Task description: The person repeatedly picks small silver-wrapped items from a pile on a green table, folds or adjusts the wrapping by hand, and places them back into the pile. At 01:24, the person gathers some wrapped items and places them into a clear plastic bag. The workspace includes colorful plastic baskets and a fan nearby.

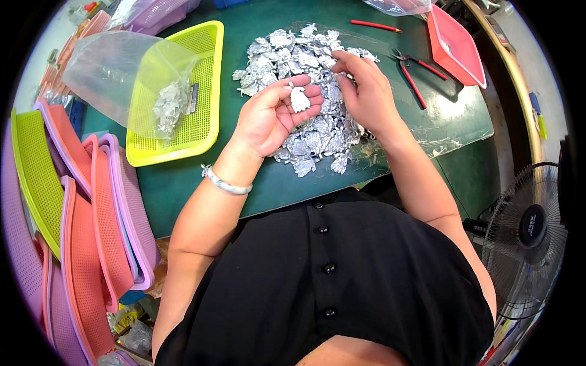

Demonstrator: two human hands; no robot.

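A heap of small silver metal pieces point(305, 67) lies on a clear plastic sheet on the green table point(183, 183). My left hand point(274, 113) is palm up over the heap's near edge, fingers curled around one silver piece point(299, 99) resting in the palm. My right hand point(366, 91) rests on the heap just to the right, its fingertips down among the pieces near the far side; whether it grips one is hidden. A pale bangle point(226, 182) circles my left wrist.
A yellow mesh tray point(201, 122) at left holds a clear plastic bag point(122, 73) with a few silver pieces. Red-handled pliers point(415, 73), a red pen point(375, 25) and a red tray point(458, 49) lie at right. Stacked pink, purple and yellow baskets point(91, 232) stand left; a fan point(528, 232) right.
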